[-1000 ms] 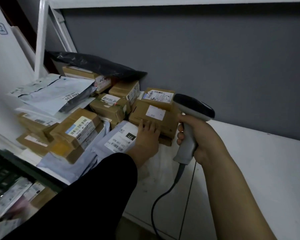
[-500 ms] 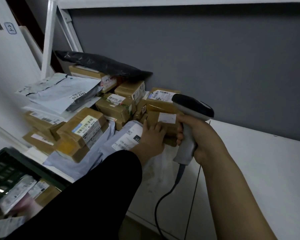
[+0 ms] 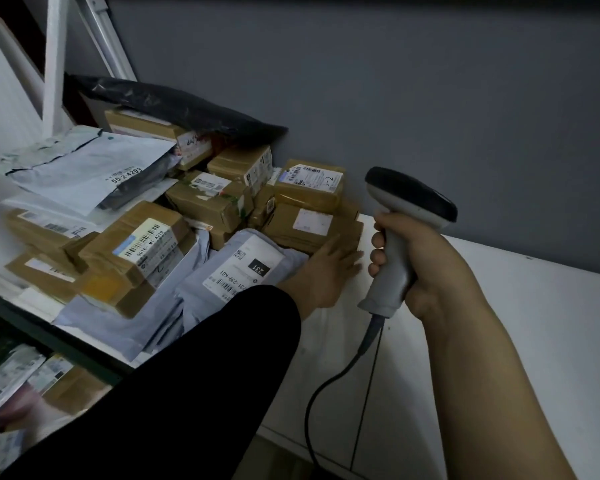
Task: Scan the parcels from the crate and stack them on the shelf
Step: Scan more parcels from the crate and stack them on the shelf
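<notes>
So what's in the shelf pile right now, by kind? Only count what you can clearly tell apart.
Brown cardboard boxes: 8
Light poly mailers: 3
Black poly bag: 1
Total: 12 clearly separate; more are partly buried, so treat these as minimums.

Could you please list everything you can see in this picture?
boxes: about ten, brown, piled on the shelf's left part
mailers: several, pale grey, among the boxes
bag: one, black, atop the pile's back
scanner: one, grey with black head, in the right hand
cable: one, black, hanging from the scanner
crate: one, dark green, lower left
shelf: one, white, against the wall
wall: grey, behind
left hand: flat fingers against the rightmost box
right hand: grips the scanner
</notes>
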